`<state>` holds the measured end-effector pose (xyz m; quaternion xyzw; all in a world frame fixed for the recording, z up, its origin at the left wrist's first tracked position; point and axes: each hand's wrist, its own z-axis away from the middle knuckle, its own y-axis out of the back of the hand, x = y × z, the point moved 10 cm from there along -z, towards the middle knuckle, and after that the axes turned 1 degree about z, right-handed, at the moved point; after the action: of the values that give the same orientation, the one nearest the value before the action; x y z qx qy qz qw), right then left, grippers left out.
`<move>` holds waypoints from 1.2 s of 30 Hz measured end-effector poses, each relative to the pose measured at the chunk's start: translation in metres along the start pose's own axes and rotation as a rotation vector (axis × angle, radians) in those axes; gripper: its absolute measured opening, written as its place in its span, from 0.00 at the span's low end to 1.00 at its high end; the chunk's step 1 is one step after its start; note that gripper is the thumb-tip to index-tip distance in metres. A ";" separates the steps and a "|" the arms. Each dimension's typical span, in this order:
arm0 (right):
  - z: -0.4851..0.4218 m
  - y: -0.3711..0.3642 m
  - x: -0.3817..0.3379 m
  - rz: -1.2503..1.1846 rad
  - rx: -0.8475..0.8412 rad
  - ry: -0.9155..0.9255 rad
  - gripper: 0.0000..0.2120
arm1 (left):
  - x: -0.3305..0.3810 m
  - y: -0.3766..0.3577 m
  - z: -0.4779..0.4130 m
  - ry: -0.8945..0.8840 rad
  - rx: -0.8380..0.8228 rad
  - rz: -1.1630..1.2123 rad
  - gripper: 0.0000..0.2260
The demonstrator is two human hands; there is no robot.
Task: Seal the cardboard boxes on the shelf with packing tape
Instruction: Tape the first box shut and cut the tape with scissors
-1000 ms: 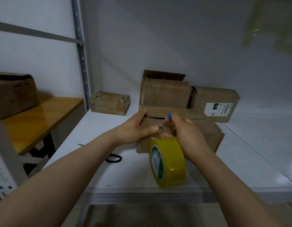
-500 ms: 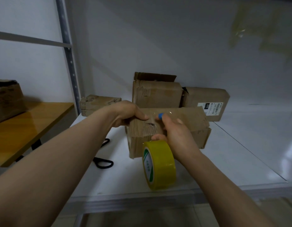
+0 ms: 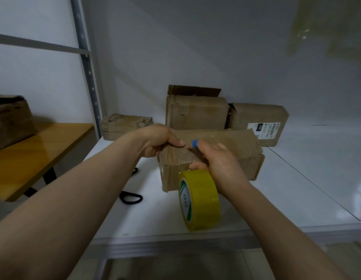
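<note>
Front cardboard box (image 3: 226, 158) sits on white shelf (image 3: 297, 188), 3 more boxes (image 3: 197, 116) behind. L grip (image 3: 159, 141) curled over its top-left edge, holding it. R grip (image 3: 214, 158) pinches top of yellow tape roll (image 3: 202, 201) at box front.

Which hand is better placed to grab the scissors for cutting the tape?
Probably left. The scissors lie left of the box, near the left hand; the right hand holds the tape against it.
</note>
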<state>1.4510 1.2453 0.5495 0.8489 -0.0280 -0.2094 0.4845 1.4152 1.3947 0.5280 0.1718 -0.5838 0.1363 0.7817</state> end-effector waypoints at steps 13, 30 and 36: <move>0.014 -0.012 0.006 0.108 0.061 0.126 0.14 | 0.010 0.015 0.033 -0.289 0.402 -0.870 0.16; -0.010 -0.014 0.012 0.123 -0.011 -0.082 0.21 | -0.011 0.006 0.021 -0.480 0.233 -0.716 0.16; -0.001 -0.014 0.014 0.053 0.033 -0.106 0.18 | -0.025 0.005 0.018 -0.435 0.172 -0.696 0.26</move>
<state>1.4615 1.2501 0.5337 0.8433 -0.0797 -0.2407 0.4739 1.3908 1.3916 0.5094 0.4480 -0.6290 -0.1272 0.6224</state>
